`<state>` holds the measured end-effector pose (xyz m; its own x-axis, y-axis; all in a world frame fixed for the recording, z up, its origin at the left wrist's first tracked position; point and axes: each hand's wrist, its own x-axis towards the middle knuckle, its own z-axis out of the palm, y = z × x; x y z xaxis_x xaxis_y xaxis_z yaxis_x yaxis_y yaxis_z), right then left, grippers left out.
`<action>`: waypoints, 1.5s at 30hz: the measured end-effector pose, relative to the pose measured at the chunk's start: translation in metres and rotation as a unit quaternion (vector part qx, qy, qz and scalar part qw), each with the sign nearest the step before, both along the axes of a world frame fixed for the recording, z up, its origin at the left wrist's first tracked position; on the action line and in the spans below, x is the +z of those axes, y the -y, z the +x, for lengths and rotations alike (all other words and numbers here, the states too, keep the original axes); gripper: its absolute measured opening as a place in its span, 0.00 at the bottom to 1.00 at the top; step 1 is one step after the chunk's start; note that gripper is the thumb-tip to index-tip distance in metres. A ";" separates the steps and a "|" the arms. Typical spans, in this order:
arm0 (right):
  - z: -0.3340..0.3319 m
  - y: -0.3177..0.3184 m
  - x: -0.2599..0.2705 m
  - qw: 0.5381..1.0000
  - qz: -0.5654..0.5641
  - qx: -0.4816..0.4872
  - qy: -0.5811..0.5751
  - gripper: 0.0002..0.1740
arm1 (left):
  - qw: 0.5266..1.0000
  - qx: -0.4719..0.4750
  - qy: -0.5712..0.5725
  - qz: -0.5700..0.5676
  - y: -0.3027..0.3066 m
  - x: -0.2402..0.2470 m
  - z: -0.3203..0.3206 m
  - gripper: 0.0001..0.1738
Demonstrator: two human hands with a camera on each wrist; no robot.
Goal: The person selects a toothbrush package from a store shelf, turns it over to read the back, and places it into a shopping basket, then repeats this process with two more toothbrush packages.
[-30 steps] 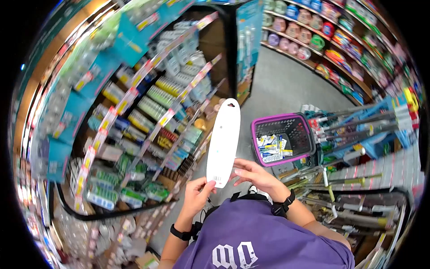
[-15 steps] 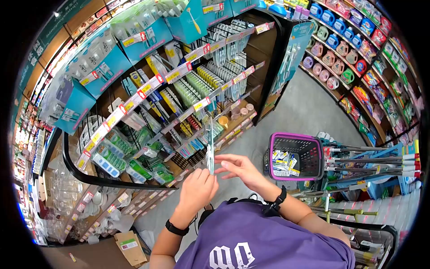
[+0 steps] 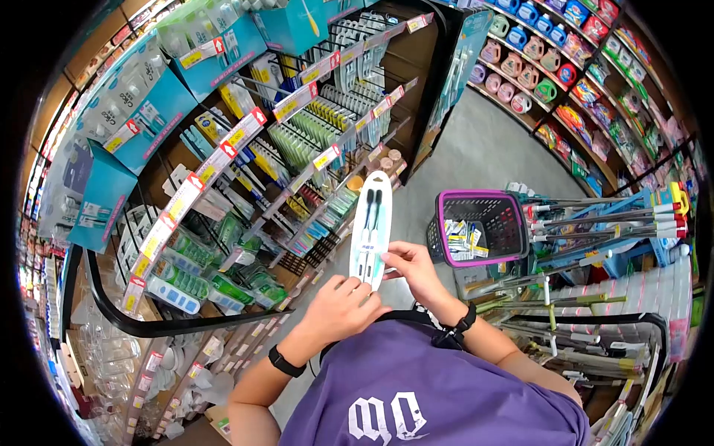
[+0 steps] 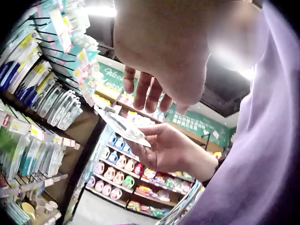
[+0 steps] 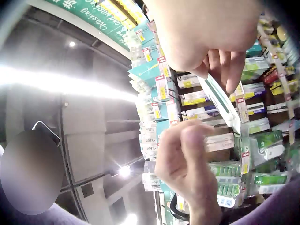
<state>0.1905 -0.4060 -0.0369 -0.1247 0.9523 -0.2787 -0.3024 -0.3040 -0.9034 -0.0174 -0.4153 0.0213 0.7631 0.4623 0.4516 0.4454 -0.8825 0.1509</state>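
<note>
A white long oval blister pack with two dark-headed toothbrushes (image 3: 372,223) stands upright in front of the purple shirt in the head view, its clear face toward me. My right hand (image 3: 415,271) pinches its lower right edge between thumb and fingers. By the pack's lower end is my left hand (image 3: 342,312), back upward, overlapping it in this view. Seen from the left wrist, the left hand's fingers (image 4: 143,91) hang loosely bent above the toothbrush pack (image 4: 124,127), with a gap between. The right wrist view also shows the left hand (image 5: 187,159) apart from the pack.
A purple-rimmed black basket (image 3: 520,223) with several small packets (image 3: 465,241) stands to the right on the floor. Racks of toothbrush packs (image 3: 297,141) rise at the left. Mop handles (image 3: 610,223) stick out at the right; detergent shelves (image 3: 535,67) line the back.
The pack has been turned from its white back, through edge-on, to its clear front. The left hand has let go of its lower end, and the right hand has come to grip it.
</note>
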 end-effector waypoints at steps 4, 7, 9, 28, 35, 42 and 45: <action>-0.014 0.003 -0.002 0.998 0.043 -0.043 -0.009 0.11 | 0.974 0.097 0.179 -0.098 -0.004 -0.008 -0.031 0.07; -0.024 0.008 -0.004 0.997 0.055 -0.054 -0.026 0.12 | 0.926 0.151 0.280 -0.205 -0.009 -0.025 -0.056 0.07; -0.031 0.011 -0.005 0.996 0.063 -0.051 -0.037 0.12 | 0.911 0.167 0.282 -0.252 -0.008 -0.029 -0.070 0.09; 0.042 0.041 0.009 0.994 0.093 -0.039 -0.051 0.14 | 0.744 0.032 0.219 -0.631 -0.026 -0.041 0.015 0.20; 0.112 0.065 0.017 0.995 0.077 -0.061 -0.023 0.14 | 0.680 -0.041 0.251 -0.687 -0.030 -0.039 0.100 0.10; 0.167 0.075 0.013 0.994 0.052 -0.079 0.059 0.18 | 0.657 -0.066 0.268 -0.701 -0.031 -0.052 0.164 0.15; 0.186 0.079 0.013 0.990 0.049 -0.112 0.069 0.20 | 0.657 -0.052 0.267 -0.703 -0.030 -0.063 0.187 0.14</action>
<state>0.3762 -0.4848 -0.0234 0.1247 0.9751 -0.1836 -0.2239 -0.1526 -0.9626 0.1695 -0.3857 -0.0416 0.7301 0.6667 -0.1500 -0.0536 0.2747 0.9600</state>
